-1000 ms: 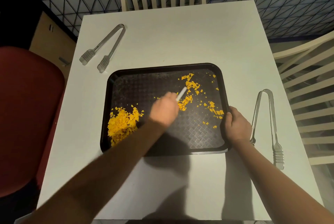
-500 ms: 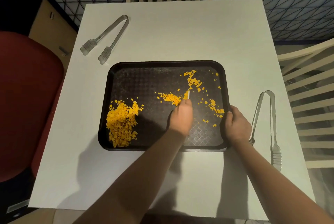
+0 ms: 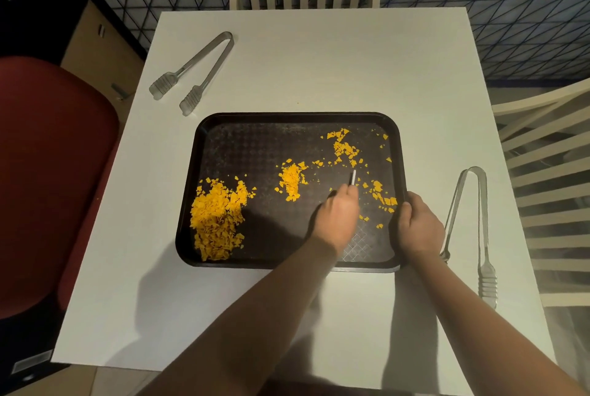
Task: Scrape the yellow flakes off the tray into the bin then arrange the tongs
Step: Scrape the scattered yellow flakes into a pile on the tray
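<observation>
Left hand [image 3: 339, 218] is over the black tray [image 3: 204, 127], fingers curled round a thin white scraper [image 3: 353, 177]; the scraper tip pokes out past the knuckles, pointing away from the person, low over the tray floor. Can't tell if the tip touches.

Right hand [image 3: 418, 228] grips the tray's right rim, thumb over the edge, fingers wrapped round it. Hands sit near each other, not touching.

Yellow flakes, relative to hands:
- big pile [image 3: 217, 220] far left of the left hand, at the tray's near-left corner
- small heap [image 3: 291, 181] just left of and beyond the left hand
- loose scatter [image 3: 344, 149] beyond the scraper tip, toward the far-right corner
- a few flakes [image 3: 384, 199] between the two hands, near the right rim

Tongs: one pair [image 3: 472, 229] lies on the white table [image 3: 319, 60] just right of the right hand, hinge end away from the person, one arm partly hidden behind the wrist. Second pair [image 3: 194, 71] lies well beyond and left of the left hand, off the tray's far-left corner, arms spread.

Red rounded thing [image 3: 48, 188] sits left of the table, low. Can't tell what it is.
</observation>
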`<state>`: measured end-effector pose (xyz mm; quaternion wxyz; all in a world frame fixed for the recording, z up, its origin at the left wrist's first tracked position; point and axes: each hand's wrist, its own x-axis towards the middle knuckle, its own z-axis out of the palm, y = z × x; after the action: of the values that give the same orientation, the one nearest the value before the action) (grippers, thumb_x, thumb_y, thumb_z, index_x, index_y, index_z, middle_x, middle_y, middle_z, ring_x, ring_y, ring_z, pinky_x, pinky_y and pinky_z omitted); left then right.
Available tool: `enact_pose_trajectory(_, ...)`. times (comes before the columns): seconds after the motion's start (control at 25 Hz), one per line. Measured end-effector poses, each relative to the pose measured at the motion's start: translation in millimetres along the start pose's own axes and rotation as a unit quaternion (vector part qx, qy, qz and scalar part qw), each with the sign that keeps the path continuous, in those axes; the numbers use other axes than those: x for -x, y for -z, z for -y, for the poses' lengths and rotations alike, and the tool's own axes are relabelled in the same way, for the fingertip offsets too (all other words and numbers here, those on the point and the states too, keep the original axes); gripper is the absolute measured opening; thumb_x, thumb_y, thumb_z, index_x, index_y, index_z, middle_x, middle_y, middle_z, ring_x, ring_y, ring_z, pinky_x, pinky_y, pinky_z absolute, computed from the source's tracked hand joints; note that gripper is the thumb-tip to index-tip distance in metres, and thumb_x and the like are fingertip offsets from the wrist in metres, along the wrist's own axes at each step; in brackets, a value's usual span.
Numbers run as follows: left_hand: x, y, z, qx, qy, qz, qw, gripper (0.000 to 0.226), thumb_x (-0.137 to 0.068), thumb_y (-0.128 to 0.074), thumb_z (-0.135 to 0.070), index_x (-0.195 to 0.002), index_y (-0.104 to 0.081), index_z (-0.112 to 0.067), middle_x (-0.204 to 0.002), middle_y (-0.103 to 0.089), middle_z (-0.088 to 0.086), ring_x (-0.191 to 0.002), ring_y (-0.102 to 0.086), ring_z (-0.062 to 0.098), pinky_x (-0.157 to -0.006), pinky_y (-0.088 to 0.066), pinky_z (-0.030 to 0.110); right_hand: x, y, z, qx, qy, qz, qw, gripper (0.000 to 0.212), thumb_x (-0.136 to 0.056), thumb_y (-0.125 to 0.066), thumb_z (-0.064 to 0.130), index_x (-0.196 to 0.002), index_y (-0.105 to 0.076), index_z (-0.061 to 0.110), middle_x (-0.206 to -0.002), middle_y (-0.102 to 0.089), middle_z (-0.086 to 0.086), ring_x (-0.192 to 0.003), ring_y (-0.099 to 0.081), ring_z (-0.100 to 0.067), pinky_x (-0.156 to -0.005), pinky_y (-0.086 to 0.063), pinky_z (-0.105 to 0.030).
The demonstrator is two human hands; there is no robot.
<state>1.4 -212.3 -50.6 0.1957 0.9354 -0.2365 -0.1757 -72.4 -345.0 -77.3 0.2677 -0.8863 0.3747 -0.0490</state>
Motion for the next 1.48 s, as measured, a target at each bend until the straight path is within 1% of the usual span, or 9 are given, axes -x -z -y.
enact_pose_trajectory(0.2, 7, 1, 28, 0.005, 0.102, 0.016, 0.995, 0.025, -0.097, -0.037, -0.009, -0.12, -0.048, -0.007, -0.114, -0.055, 0.012, -0.096, -0.062, 0.029, -0.083, -0.052, 0.037, 0, 0, 0, 0.0, 0.005, -0.003, 1.0, 0.05, -0.084, -0.022, 0.035, -0.118, -0.055, 0.018, -0.094, -0.067, -0.014, -0.085, -0.059, -0.039, -0.067, -0.036, -0.032)
enact_pose_trajectory(0.4, 17, 21, 68, 0.041, 0.183, -0.046, 0.981, 0.029, -0.096, -0.039, -0.013, -0.122, -0.051, -0.005, -0.119, -0.056, 0.013, -0.103, -0.06, 0.03, -0.091, -0.045, 0.035, 0, 1, 0, -0.005, 0.0, 0.001, 1.0, 0.05, -0.083, -0.022, 0.035, -0.117, -0.055, 0.02, -0.092, -0.067, -0.014, -0.084, -0.059, -0.039, -0.065, -0.034, -0.032)
enact_pose_trajectory(0.48, 14, 23, 60, 0.06, 0.168, -0.059, 0.982, 0.029, -0.097, -0.039, -0.013, -0.122, -0.051, -0.006, -0.118, -0.056, 0.013, -0.101, -0.059, 0.029, -0.088, -0.045, 0.034, 0, 1, 0, -0.008, 0.004, 0.001, 1.0, 0.05, -0.083, -0.022, 0.035, -0.117, -0.055, 0.02, -0.092, -0.067, -0.014, -0.084, -0.059, -0.039, -0.066, -0.034, -0.032)
enact_pose_trajectory(0.6, -5, 14, 25, 0.051, 0.082, -0.044, 0.994, 0.028, -0.096, -0.039, -0.012, -0.119, -0.052, -0.006, -0.114, -0.058, 0.013, -0.098, -0.06, 0.031, -0.083, -0.048, 0.04, 1, 0, -1, -0.006, 0.004, -0.001, 1.0, 0.05, -0.083, -0.022, 0.035, -0.117, -0.055, 0.02, -0.093, -0.067, -0.014, -0.085, -0.059, -0.039, -0.066, -0.034, -0.033)
enact_pose_trajectory(0.68, -24, 10, 8, 0.041, 0.076, -0.039, 0.995, 0.028, -0.095, -0.038, -0.008, -0.119, -0.051, -0.005, -0.115, -0.057, 0.014, -0.1, -0.06, 0.033, -0.082, -0.047, 0.043, 0, 0, -1, -0.003, 0.004, -0.002, 1.0, 0.049, -0.083, -0.023, 0.035, -0.117, -0.055, 0.02, -0.093, -0.067, -0.015, -0.085, -0.059, -0.04, -0.066, -0.034, -0.033)
enact_pose_trajectory(1.12, 5, 35, 78, 0.071, 0.277, -0.125, 0.95, 0.028, -0.092, -0.04, -0.007, -0.117, -0.055, -0.004, -0.115, -0.06, 0.017, -0.101, -0.061, 0.035, -0.087, -0.047, 0.038, 1, 0, 0, -0.003, 0.008, -0.001, 1.0, 0.05, -0.083, -0.022, 0.035, -0.114, -0.055, 0.016, -0.091, -0.066, -0.017, -0.083, -0.058, -0.041, -0.066, -0.037, -0.035)
enact_pose_trajectory(1.2, 9, 35, 74, 0.078, 0.261, -0.14, 0.952, 0.028, -0.094, -0.04, -0.009, -0.118, -0.054, -0.004, -0.114, -0.06, 0.016, -0.098, -0.063, 0.032, -0.084, -0.049, 0.036, 1, 1, 0, -0.001, 0.009, -0.005, 1.0, 0.05, -0.083, -0.022, 0.035, -0.114, -0.056, 0.016, -0.092, -0.066, -0.017, -0.083, -0.058, -0.041, -0.066, -0.037, -0.035)
enact_pose_trajectory(1.36, -7, 20, 33, 0.068, 0.134, -0.101, 0.984, 0.027, -0.095, -0.04, -0.009, -0.116, -0.054, -0.004, -0.112, -0.059, 0.015, -0.099, -0.061, 0.034, -0.084, -0.048, 0.042, 1, 1, -1, 0.001, 0.008, -0.006, 1.0, 0.05, -0.083, -0.022, 0.035, -0.114, -0.055, 0.015, -0.091, -0.066, -0.018, -0.082, -0.058, -0.041, -0.067, -0.038, -0.035)
enact_pose_trajectory(1.48, -31, 20, 23, 0.057, 0.141, -0.067, 0.986, 0.027, -0.093, -0.038, -0.005, -0.116, -0.052, -0.002, -0.114, -0.058, 0.017, -0.102, -0.058, 0.035, -0.084, -0.046, 0.043, -1, -1, -2, 0.008, 0.011, -0.007, 1.0, 0.049, -0.083, -0.022, 0.034, -0.111, -0.055, 0.014, -0.09, -0.065, -0.018, -0.081, -0.058, -0.041, -0.065, -0.035, -0.035)
